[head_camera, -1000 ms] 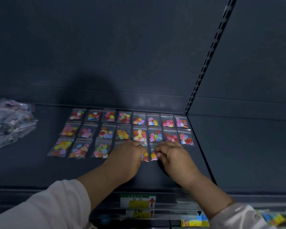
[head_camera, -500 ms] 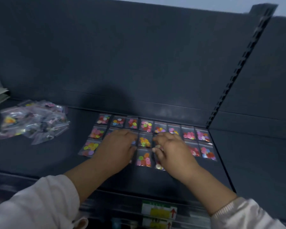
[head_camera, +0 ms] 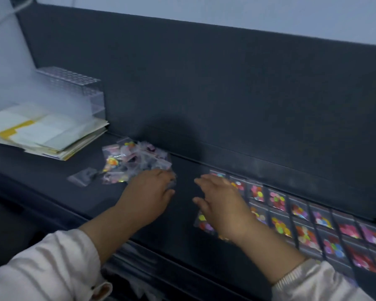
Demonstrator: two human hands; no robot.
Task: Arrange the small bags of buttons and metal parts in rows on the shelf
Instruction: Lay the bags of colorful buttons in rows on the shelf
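We see the left hand (head_camera: 149,197) palm down at the near edge of the loose pile of bags (head_camera: 135,161) on the dark shelf (head_camera: 182,231), its fingertips hidden, so we cannot tell its grip. The right hand (head_camera: 223,206) hangs with fingers spread and loose over the left end of the rows of button bags (head_camera: 302,222). A stack of papers (head_camera: 44,131) lies far left.
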